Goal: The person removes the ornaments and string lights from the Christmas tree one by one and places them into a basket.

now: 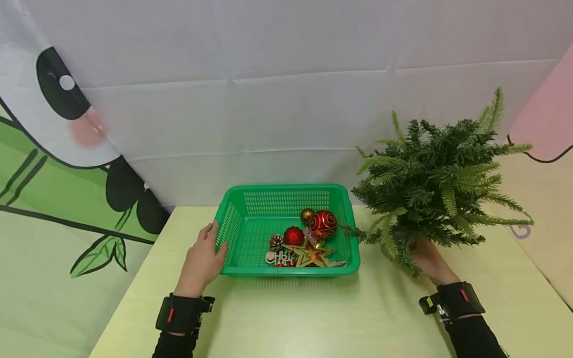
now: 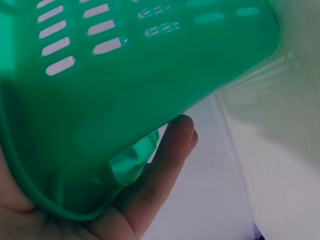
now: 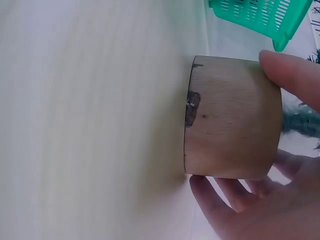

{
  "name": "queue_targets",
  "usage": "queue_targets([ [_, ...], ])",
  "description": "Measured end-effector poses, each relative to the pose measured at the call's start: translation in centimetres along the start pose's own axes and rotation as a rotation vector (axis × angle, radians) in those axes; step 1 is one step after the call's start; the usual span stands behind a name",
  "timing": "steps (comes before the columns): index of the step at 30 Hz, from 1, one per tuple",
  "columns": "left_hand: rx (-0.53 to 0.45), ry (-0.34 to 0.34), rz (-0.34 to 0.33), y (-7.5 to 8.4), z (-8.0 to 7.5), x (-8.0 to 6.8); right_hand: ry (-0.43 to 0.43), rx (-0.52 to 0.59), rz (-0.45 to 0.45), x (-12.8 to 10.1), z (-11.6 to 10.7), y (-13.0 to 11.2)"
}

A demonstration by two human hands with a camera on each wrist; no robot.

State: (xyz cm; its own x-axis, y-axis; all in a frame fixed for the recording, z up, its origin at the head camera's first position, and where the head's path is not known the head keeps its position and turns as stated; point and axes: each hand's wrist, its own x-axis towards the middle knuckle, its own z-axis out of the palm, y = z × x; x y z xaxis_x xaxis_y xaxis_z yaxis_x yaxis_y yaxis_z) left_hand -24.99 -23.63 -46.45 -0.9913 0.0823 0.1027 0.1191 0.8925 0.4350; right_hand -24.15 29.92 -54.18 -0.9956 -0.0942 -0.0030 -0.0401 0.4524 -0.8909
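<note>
Left hand (image 1: 205, 258): mine, at the left end of the green basket (image 1: 250, 212), fingers curled round the near-left corner under the rim; the left wrist view shows my fingers (image 2: 170, 150) against the slotted wall (image 2: 125, 75), gripping it.

Right hand (image 1: 426, 259): mine, low under the foliage of the small artificial tree (image 1: 438, 184); the right wrist view shows thumb (image 3: 290, 72) and fingers (image 3: 225, 200) wrapped on either side of the round wooden base (image 3: 230, 117), holding it. Base stands on the table (image 1: 320, 325), upright.

Basket: green plastic, perforated, sits on the pale yellow-green table, centre, just left of the tree, whose lowest branches reach the basket's right rim.

Basket contents, grouped toward the near-right:
- large red bauble with gold pattern (image 1: 323, 223)
- smaller gold bauble (image 1: 307, 215), just behind and left of it
- plain red bauble (image 1: 294, 235)
- pine cone (image 1: 276, 241), left of the red bauble
- gold star (image 1: 310, 254), at the near wall
- small lettered piece (image 1: 281, 257), beside the star; wording too small to read

Wrists: black straps with cameras, black sleeves.

Backdrop: white sheet with a cartoon panda print (image 1: 57, 129) on the left.
</note>
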Motion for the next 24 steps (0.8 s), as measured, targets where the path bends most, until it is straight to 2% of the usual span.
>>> queue_targets([
  [4, -0.001, 0.006, 0.005, 0.2, -0.2, -0.1, -0.005, -0.114, 0.053, -0.9, 0.1, -2.0],
  [8, 0.003, 0.006, 0.004, 0.3, -0.4, -0.3, -0.025, -0.247, 0.137, -0.8, 0.1, -2.6],
  [12, 0.003, 0.002, -0.003, 0.3, -0.5, -0.4, -0.064, -0.252, 0.145, -0.8, -0.1, -2.9],
  [17, -0.001, 0.007, -0.014, 0.1, -0.5, -0.4, -0.057, -0.236, 0.138, -1.0, 0.1, -2.7],
  [21, 0.000, 0.002, -0.020, 0.1, -0.6, -0.4, -0.054, -0.222, 0.214, -1.0, 0.5, -2.8],
  [24, 0.002, -0.003, -0.025, 0.0, -0.6, -0.4, -0.110, -0.261, 0.239, -0.9, 0.5, -3.2],
])
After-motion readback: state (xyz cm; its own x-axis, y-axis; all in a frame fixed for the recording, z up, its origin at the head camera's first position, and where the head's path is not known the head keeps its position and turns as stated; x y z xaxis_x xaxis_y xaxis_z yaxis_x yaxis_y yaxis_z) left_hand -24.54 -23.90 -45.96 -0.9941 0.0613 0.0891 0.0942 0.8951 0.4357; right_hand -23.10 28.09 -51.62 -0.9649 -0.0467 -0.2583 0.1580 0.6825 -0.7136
